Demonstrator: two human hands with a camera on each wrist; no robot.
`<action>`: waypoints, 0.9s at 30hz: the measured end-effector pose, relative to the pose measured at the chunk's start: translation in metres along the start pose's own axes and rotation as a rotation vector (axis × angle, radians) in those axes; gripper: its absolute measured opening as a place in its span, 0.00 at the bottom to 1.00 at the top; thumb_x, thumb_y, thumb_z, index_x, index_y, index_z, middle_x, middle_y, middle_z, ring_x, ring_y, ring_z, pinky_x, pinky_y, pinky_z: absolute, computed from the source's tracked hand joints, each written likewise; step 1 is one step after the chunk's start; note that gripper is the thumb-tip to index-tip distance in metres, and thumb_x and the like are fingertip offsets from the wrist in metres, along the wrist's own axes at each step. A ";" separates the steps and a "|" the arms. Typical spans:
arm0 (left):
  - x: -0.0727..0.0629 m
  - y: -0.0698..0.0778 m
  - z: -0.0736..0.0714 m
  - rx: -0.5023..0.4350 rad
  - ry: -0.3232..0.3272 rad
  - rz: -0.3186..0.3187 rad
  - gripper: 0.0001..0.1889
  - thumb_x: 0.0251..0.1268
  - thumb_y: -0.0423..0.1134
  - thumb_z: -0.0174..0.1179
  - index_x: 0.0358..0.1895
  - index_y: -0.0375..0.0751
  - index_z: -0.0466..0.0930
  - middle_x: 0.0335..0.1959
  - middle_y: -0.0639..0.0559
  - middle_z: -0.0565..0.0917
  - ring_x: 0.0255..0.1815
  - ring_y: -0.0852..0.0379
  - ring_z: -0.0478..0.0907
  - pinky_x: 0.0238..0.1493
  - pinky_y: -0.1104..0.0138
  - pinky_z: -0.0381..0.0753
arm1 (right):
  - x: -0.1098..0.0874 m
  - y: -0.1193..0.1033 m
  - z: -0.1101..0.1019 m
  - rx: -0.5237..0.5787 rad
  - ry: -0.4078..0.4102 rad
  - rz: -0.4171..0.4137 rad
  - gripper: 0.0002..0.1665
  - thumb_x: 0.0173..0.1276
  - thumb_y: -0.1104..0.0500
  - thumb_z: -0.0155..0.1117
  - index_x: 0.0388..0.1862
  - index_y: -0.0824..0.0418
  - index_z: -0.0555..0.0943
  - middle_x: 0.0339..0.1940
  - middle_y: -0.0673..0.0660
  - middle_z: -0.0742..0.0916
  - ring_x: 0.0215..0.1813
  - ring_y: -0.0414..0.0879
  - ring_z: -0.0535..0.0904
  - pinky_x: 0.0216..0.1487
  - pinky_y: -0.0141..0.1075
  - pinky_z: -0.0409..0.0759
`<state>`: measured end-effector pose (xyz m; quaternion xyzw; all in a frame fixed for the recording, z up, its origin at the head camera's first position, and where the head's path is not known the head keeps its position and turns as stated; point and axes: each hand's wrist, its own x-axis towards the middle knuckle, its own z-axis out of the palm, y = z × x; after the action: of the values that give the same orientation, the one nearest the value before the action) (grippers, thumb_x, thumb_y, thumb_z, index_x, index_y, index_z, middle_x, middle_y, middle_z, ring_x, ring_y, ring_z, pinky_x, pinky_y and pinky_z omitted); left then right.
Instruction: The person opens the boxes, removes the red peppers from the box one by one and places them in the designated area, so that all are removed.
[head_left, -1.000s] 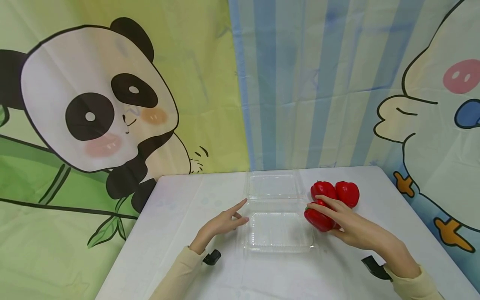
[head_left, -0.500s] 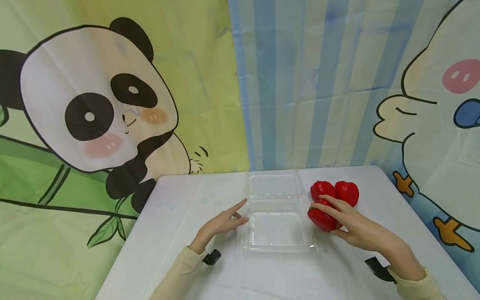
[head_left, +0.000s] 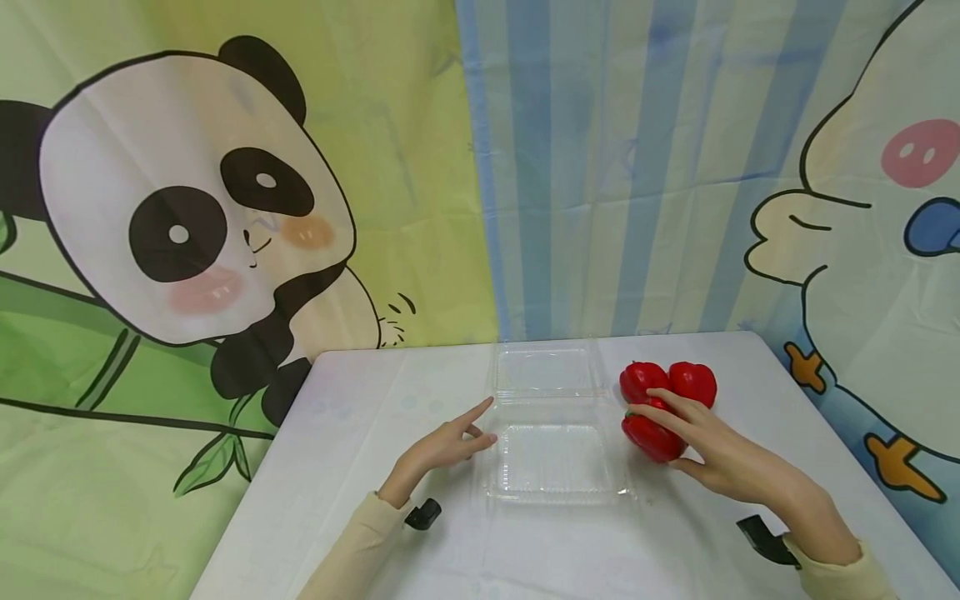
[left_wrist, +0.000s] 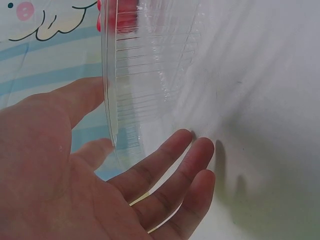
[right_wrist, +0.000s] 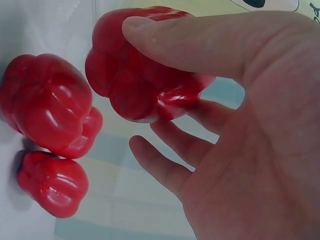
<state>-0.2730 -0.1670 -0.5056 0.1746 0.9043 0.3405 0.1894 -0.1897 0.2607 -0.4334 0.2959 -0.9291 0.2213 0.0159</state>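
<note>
My right hand (head_left: 708, 442) grips a red bell pepper (head_left: 652, 438) beside the right edge of a clear plastic clamshell box (head_left: 555, 496). In the right wrist view the thumb presses one side of this pepper and fingers reach round the other. Two more red bell peppers, one on the left (head_left: 642, 379) and one on the right (head_left: 694, 383), sit just behind it. My left hand (head_left: 442, 446) is at the box's left edge. In the left wrist view its thumb and forefinger meet the clear rim (left_wrist: 111, 100), while the other fingers spread loosely below.
The box lies open on a white table (head_left: 420, 550), its lid (head_left: 546, 371) laid back toward the far edge. A printed curtain (head_left: 420, 167) with a panda stands behind the table. Dark wrist cameras sit on both wrists.
My right hand has drawn the pepper slightly right, away from the box. The left hand and the box have stayed in place.
</note>
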 end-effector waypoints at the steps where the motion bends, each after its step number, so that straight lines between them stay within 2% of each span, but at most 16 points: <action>1: 0.000 0.000 0.000 0.002 0.000 0.000 0.40 0.71 0.63 0.54 0.81 0.64 0.48 0.57 0.43 0.83 0.40 0.55 0.85 0.49 0.51 0.80 | 0.000 0.001 0.000 -0.001 0.002 0.000 0.58 0.48 0.63 0.83 0.77 0.41 0.65 0.76 0.62 0.65 0.73 0.64 0.60 0.43 0.46 0.88; 27: -0.003 0.001 0.000 -0.004 -0.004 0.004 0.41 0.71 0.63 0.55 0.82 0.63 0.48 0.56 0.43 0.83 0.41 0.54 0.84 0.47 0.53 0.80 | -0.012 0.008 -0.003 -0.024 0.058 0.030 0.60 0.44 0.64 0.85 0.76 0.41 0.66 0.75 0.63 0.66 0.71 0.64 0.60 0.41 0.46 0.88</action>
<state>-0.2707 -0.1677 -0.5043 0.1768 0.9028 0.3422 0.1910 -0.1846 0.2747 -0.4364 0.2751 -0.9352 0.2189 0.0431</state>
